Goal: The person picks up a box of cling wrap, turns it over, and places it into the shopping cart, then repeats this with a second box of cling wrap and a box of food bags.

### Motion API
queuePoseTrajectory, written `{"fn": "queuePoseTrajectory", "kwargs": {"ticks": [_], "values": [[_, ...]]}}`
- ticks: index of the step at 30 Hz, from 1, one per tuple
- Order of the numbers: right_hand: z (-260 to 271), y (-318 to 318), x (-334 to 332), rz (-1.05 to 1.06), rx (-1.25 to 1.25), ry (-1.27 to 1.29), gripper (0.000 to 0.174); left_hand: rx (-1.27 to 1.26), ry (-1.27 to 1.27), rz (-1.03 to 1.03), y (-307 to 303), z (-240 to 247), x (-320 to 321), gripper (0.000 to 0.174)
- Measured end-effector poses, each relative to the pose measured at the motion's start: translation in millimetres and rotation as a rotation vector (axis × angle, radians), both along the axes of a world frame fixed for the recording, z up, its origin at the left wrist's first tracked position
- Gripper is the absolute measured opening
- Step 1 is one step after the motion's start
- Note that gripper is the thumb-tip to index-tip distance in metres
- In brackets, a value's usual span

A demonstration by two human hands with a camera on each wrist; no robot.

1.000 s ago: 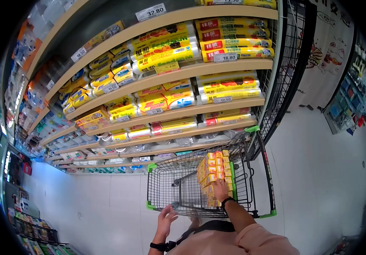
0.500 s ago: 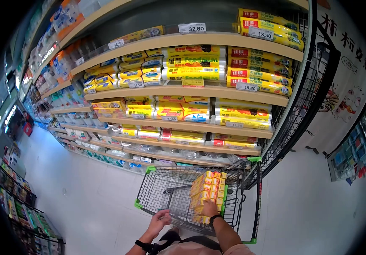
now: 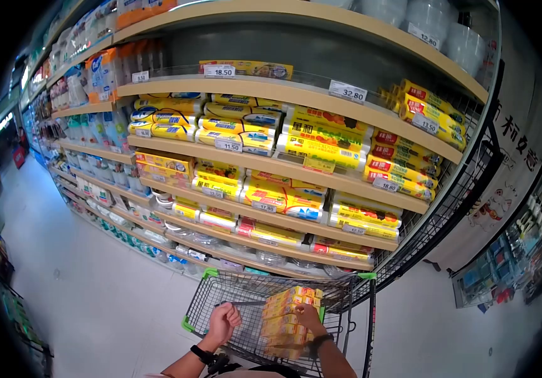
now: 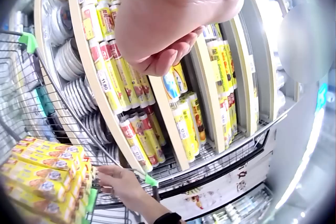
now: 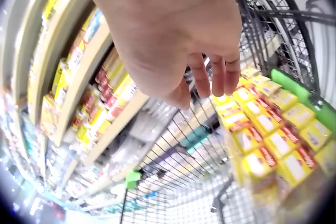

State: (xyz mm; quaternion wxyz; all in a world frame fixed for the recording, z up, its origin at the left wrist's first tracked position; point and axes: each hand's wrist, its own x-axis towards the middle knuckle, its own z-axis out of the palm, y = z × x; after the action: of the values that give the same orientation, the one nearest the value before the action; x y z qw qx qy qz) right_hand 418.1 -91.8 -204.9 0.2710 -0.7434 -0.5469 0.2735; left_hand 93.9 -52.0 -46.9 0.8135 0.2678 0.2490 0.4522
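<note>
A block of small yellow cartons [image 3: 278,316] stands stacked in the shopping cart [image 3: 189,322], toward its handle end. My right hand [image 3: 309,319] is over the top of that stack, fingers loosely bent. In the right wrist view its fingertips hang right at the near cartons [image 5: 266,129], gripping none of them. Over the near left side of the cart is my left hand [image 3: 224,321], raised and holding nothing. The left wrist view has its fingers [image 4: 167,58] loosely curled toward the palm.
Shelves [image 3: 271,160] with yellow rolls and price tags rise beyond the cart, with clear plastic ware [image 3: 205,238] lower down. A black wire mesh panel [image 3: 422,252] borders the shelf end at right. Pale floor [image 3: 120,302] extends to the left.
My left hand has risen over the cart and its fingers have curled more. The right hand has moved up from the cartons' near side to their top. The head view has shifted toward the shelves.
</note>
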Motion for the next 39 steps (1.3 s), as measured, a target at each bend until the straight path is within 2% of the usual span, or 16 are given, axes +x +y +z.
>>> {"fn": "queuePoseTrajectory", "kwargs": {"ticks": [1,2,3,4,6,8,10,11,13,15,18,24,27,29,35,39], "values": [[6,27,11,0.005,0.095,0.332,0.021,0.042,-0.063,-0.009,13,-1,-6,0.039],[13,43,23,0.043,0.142,0.218,0.018,0.069,-0.074,-0.012,27,0,-13,0.04],[70,57,15,0.073,0.19,0.102,0.016,0.09,-0.081,-0.012,38,3,-22,0.04],[118,76,10,0.011,0.139,0.144,0.014,0.073,-0.093,0.006,47,7,-30,0.04],[209,112,3,0.079,0.3,0.054,0.013,0.048,-0.119,0.042,67,15,-43,0.039],[300,143,-11,0.04,0.38,0.064,0.015,0.04,-0.12,0.057,86,17,-57,0.037],[381,172,-25,0.033,0.537,-0.108,0.018,0.028,-0.121,0.075,103,19,-71,0.034],[409,189,-30,-0.008,0.615,-0.037,0.018,0.031,-0.123,0.07,111,19,-78,0.034],[481,213,-50,-0.017,0.797,-0.226,0.019,0.04,-0.128,0.059,125,18,-92,0.033],[539,242,-67,-0.01,0.971,-0.26,0.019,0.04,-0.154,0.052,138,14,-102,0.032],[612,283,-79,-0.039,1.018,-0.5,0.023,0.018,-0.209,0.055,151,10,-114,0.033],[683,364,-86,-0.133,0.705,-0.812,0.042,-0.049,-0.244,0.072,171,4,-128,0.036],[693,415,-63,-0.08,0.528,-0.768,0.045,-0.11,-0.272,0.084,179,0,-130,0.037],[698,435,-63,-0.038,0.374,-0.796,0.055,-0.137,-0.283,0.087,184,-1,-131,0.037],[695,439,-116,-0.209,0.014,-0.726,0.074,-0.126,-0.316,0.1,196,-6,-146,0.035],[694,444,-99,-0.164,-0.062,-0.917,0.086,-0.143,-0.341,0.121,200,-17,-153,0.034]]}}
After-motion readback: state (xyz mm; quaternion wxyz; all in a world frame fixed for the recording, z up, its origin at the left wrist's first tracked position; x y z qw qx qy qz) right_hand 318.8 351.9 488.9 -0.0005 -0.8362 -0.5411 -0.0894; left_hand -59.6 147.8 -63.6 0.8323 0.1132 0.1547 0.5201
